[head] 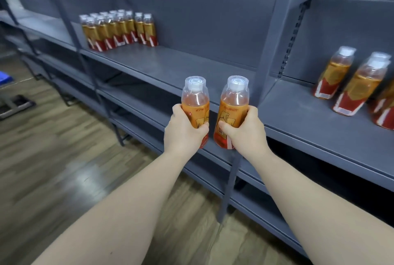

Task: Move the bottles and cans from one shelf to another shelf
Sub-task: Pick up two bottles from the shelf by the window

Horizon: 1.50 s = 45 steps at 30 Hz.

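Both forearms stretch forward: the left hand [183, 130] curls round one bottle [195, 103] and the right hand [245, 130] round a second bottle [233, 103], both upright, just off the shelf [170, 66] edge. Far up-left of the grip stands a packed group of bottles [119, 28]; to its right, loose bottles [351, 83] wait. The job looks partway done.

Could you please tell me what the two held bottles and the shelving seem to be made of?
Left bottle and right bottle: probably clear glossy plastic, since orange liquid shows through above a printed wrap. Shelving: likely painted metal, matt grey, judging by thin folded edges and a slotted upright.
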Each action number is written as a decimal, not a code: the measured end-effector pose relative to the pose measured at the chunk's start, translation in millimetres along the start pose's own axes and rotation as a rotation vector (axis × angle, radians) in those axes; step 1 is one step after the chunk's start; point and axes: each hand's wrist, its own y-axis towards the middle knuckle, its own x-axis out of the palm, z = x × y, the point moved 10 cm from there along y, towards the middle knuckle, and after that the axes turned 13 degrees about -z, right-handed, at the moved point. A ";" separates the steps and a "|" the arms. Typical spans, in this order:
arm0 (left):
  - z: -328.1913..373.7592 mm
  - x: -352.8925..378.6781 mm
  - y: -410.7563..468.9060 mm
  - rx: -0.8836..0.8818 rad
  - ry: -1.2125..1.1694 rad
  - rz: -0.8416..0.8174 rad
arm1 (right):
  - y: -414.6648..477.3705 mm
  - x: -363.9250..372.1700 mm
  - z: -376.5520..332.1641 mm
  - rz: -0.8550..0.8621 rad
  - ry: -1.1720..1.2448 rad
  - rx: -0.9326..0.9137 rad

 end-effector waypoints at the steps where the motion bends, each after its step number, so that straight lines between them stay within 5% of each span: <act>1: -5.8 -6.7 -1.9 -0.017 -0.003 0.019 | 2.8 7.2 -3.3 -0.018 0.004 -0.009; 14: -98.3 -92.9 -6.6 -0.212 0.001 0.205 | 36.2 132.2 -55.7 -0.285 0.014 -0.122; 45: -242.4 -245.8 209.4 -0.251 -0.039 0.291 | 238.1 353.5 -173.7 -0.395 0.004 -0.214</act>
